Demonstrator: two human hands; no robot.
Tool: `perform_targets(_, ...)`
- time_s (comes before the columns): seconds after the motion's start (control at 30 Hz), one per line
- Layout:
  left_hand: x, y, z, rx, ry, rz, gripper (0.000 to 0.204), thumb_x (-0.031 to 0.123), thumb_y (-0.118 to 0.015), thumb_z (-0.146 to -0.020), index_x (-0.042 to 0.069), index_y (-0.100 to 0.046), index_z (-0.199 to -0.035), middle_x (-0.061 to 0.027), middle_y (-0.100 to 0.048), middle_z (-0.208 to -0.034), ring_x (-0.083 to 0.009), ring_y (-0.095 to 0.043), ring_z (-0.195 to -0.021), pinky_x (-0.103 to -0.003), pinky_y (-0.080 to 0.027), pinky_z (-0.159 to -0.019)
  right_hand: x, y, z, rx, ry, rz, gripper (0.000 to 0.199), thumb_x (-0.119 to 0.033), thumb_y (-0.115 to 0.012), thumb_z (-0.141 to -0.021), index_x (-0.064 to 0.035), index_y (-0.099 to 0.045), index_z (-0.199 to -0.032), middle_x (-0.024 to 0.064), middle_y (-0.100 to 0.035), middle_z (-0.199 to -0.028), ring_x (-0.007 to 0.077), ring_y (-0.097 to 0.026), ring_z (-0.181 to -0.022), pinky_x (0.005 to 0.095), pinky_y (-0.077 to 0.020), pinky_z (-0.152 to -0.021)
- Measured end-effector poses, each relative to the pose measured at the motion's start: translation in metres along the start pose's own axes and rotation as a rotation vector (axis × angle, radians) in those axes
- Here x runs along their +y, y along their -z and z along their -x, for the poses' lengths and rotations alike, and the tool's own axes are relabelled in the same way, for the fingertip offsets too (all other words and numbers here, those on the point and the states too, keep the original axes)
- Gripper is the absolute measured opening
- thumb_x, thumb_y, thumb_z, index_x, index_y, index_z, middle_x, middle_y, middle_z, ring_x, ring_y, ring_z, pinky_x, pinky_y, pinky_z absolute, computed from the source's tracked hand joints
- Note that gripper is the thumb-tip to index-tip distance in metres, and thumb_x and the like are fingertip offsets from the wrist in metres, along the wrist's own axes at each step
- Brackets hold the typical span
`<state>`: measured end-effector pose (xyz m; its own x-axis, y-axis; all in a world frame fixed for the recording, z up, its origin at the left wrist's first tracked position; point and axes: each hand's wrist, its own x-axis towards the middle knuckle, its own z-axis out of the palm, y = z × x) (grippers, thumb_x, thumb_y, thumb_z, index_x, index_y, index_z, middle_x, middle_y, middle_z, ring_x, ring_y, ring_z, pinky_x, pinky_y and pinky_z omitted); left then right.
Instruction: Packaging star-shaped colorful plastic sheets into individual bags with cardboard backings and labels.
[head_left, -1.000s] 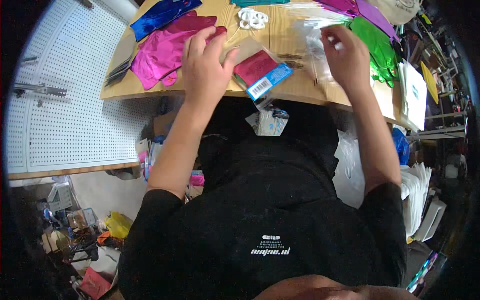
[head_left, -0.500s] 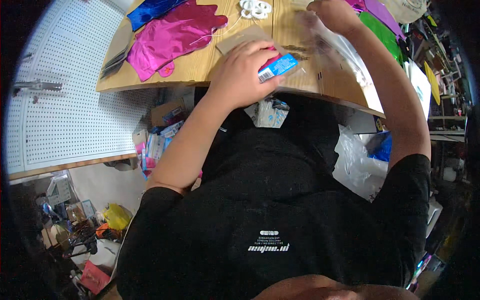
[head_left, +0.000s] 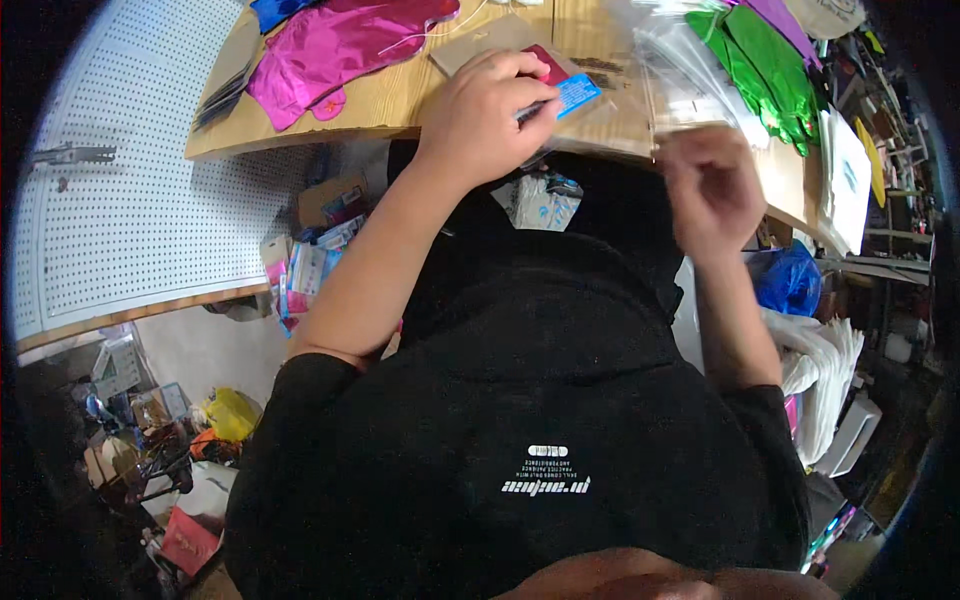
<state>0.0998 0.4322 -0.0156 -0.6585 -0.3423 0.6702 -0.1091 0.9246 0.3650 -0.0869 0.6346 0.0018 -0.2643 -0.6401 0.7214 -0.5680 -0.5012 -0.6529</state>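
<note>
My left hand is closed on a small packet at the table's front edge. A bright blue printed label and a dark red part show past its fingers, with a clear film edge. Under that hand lies a tan card. My right hand is just off the table's front edge, fingers curled but smeared by motion; whether it holds anything cannot be made out. Beyond it lie clear plastic bags. Left of my left hand, a shiny pink foil balloon lies flat.
Green foil balloons and white sheets lie at the table's right. A stack of cards is at its left end, beside a white pegboard. Below are a blue plastic bag and several coloured packets.
My right hand has come back from the table's far right side to its front edge. My left hand keeps hold of the blue-labelled packet. The whole view has shifted slightly.
</note>
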Motion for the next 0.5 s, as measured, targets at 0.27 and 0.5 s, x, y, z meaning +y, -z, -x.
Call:
perform_targets(0.27, 0.001, 0.002, 0.0, 0.057, -0.018, 0.025, 0.013, 0.016, -0.081, -0.084, 0.007, -0.08, -0.093, -0.0081, -0.075, -0.108, -0.0288, -0.072, -0.1, -0.04, -0.058, -0.087, -0.002, -0.017, 0.021, -0.085, 0.055, 0.232, 0.016, 0.01, -0.077, -0.086, 0.003, -0.066, -0.096, 0.0158, -0.073, -0.095, 0.0243, -0.072, -0.086, 0.0315, -0.0553, -0.079)
perform_targets(0.5, 0.0, 0.003, 0.002, 0.035, -0.046, 0.015, 0.013, 0.017, -0.081, -0.085, 0.007, -0.08, -0.094, -0.0075, -0.075, -0.107, -0.0283, -0.073, -0.099, -0.04, -0.058, -0.087, 0.006, -0.033, 0.01, -0.069, 0.082, 0.465, 0.013, 0.005, -0.079, -0.083, 0.0001, -0.069, -0.089, 0.0144, -0.073, -0.09, 0.0268, -0.072, -0.078, 0.0325, -0.0567, -0.07)
